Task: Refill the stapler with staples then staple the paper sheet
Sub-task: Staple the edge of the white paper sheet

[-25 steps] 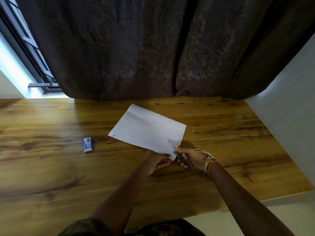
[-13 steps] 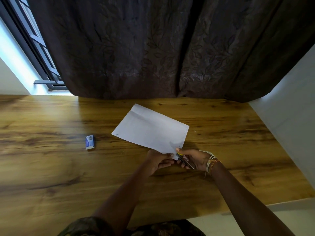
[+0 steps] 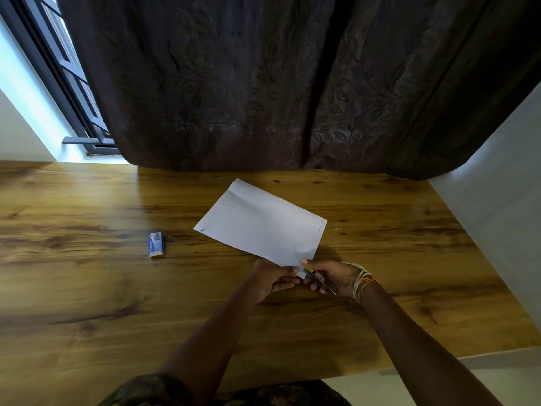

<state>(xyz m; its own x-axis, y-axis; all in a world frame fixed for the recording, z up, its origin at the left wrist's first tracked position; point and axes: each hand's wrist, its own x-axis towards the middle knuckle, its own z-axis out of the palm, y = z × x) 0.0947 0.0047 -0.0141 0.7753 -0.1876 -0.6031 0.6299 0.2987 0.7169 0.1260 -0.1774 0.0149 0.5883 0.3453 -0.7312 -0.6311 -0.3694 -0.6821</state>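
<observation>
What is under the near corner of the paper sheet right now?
The stapler, held in the right hand, meets the paper sheet at that corner, beside the left hand. Its front end is covered, so any staple there is hidden.

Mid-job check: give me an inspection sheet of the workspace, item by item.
Surface: wooden table, bare apart from the job's things.
Job's things: paper sheet lying flat, its near corner lifted by the hands; stapler at that corner; small staple box apart to the left.
Clutter: nothing seen.
Hands: left hand pinches the paper's near corner; right hand grips the stapler, thumb on top.
Cables: nothing seen.
Surroundings: dark curtain behind the table, window frame at far left, pale wall on the right.
</observation>
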